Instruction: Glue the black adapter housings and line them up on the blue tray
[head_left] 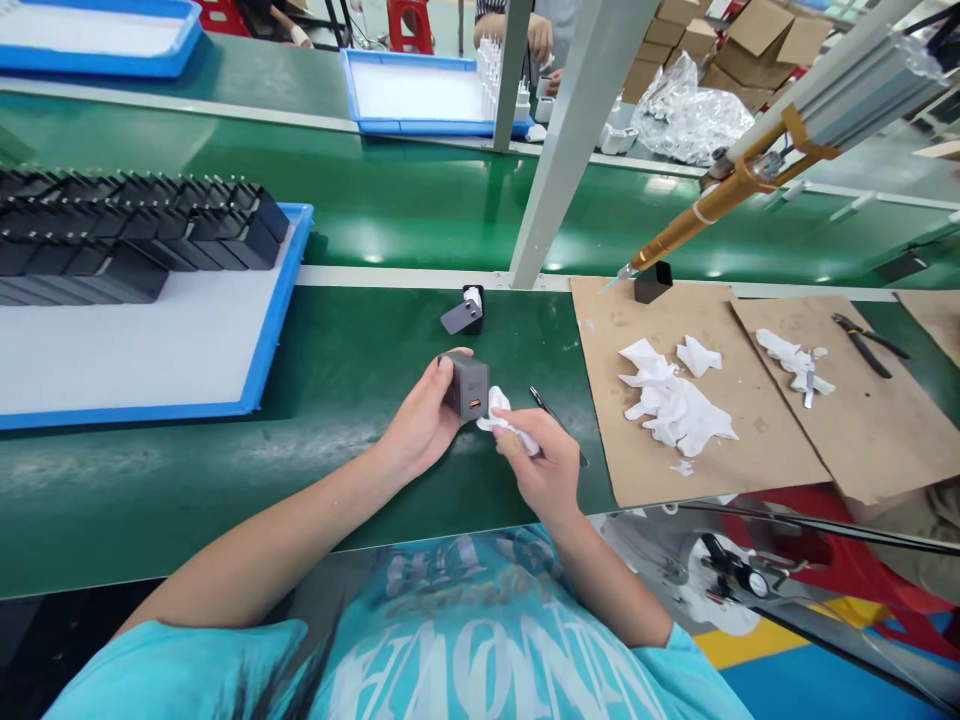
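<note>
My left hand (422, 415) holds a dark grey charger block (470, 388) upright, its face with a small orange-lined port turned toward me. Pinched in my right hand (546, 462) is a crumpled white tissue (504, 415), which lies against or very close to the block's right side. A thin black pen-like tool (547, 403) lies on the green table, partly behind my right hand. Farther back, a small black case (474, 322) with white material inside stands beside a loose dark plate with pins (458, 317).
Black chargers (142, 235) stand in rows in a blue-edged tray (251, 372) at left. Cardboard (600, 400) at right bears tissues (679, 405), a black cap (653, 283) and pliers (862, 342). An orange dispenser (686, 228) hangs above. A metal post (566, 150) rises behind the table; another person's hands (540, 38) are beyond.
</note>
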